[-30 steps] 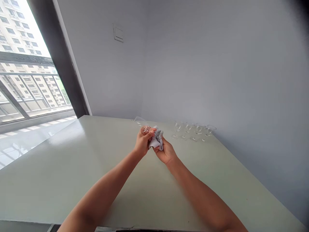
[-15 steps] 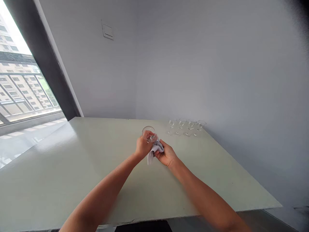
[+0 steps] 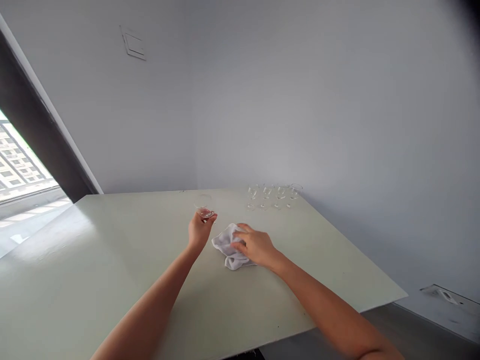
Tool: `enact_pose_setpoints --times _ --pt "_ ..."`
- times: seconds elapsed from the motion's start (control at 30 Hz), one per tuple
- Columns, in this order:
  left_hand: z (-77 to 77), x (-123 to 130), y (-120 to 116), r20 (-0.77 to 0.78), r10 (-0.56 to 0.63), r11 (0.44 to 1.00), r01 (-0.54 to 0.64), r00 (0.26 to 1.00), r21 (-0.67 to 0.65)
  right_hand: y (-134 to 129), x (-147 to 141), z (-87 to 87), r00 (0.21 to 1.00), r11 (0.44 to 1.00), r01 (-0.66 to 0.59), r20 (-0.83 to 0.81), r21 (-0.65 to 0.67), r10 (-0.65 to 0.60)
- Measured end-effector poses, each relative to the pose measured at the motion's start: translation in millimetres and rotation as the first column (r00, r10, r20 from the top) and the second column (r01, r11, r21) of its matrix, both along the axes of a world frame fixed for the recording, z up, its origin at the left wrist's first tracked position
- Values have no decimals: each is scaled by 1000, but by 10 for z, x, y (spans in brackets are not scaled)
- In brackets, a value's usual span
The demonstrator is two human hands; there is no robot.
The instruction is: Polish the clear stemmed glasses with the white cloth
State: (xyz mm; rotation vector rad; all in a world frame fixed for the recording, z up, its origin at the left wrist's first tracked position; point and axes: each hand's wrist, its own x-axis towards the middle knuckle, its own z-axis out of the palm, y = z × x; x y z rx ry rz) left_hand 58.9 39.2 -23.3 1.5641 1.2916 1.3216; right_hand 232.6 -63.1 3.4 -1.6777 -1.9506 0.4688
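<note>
A clear stemmed glass (image 3: 203, 204) is tilted in my left hand (image 3: 200, 231), whose fingers are closed around its lower part. Its thin bowl is faint against the wall and tabletop. To the right, a crumpled white cloth (image 3: 228, 245) lies on the table. Over the cloth's right side is my right hand (image 3: 257, 246), palm down, thumb and fingers apart and touching the fabric; they are not closed around it.
Several clear stemmed glasses (image 3: 276, 192) stand upright in a group near the far right edge of the pale glossy table (image 3: 142, 280). Grey walls (image 3: 300, 90) rise behind and to the right. A window (image 3: 22, 160) is at left.
My hands have separated. The cloth has gone from the glass down onto the tabletop, and my right hand has loosened on it. The glass stays in my left hand. The view has turned rightward.
</note>
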Motion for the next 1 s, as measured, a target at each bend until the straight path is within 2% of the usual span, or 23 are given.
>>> enact_pose_setpoints --times 0.07,0.13,0.2,0.27,0.37,0.47,0.57,0.67,0.73,0.87,0.93,1.0 --pt "14 40 -42 14 -21 1000 22 1000 -18 52 -19 74 993 980 113 20 163 -117" --pt "29 112 -120 31 -83 995 84 996 -45 167 -59 83 985 965 157 -103 212 -138" --pt "29 194 -210 35 -135 989 137 990 -56 289 -103 28 959 985 109 -275 136 -68" --pt "11 257 -279 37 -156 986 158 987 -47 373 -134 -62 901 999 13 -434 36 4" --pt "-35 296 -306 95 -168 982 175 981 -66 413 -133 -193 842 996 -88 -535 -22 63" --pt "-64 299 -275 150 -150 968 176 977 -178 423 -109 -288 869 994 -104 -488 -21 81" --pt "-44 307 -251 209 -176 937 229 962 -265 470 -122 -357 929 998 -54 -363 44 66" --pt "-8 325 -245 231 -200 926 260 952 -273 568 -157 -384 979 994 -20 -201 112 42" --pt "-28 339 -246 192 -140 951 186 971 -245 671 -156 -374 993 993 12 -117 118 2" --pt "-255 375 -262 59 37 989 -28 998 -143 986 -46 -344 990 985 134 -64 112 -128" --pt "-409 397 -284 -75 -13 995 5 997 -104 1169 40 -363 979 974 202 -51 106 -197" --pt "-525 417 -313 -232 -138 989 123 963 -78 1329 119 -412 964 960 265 -30 88 -263"
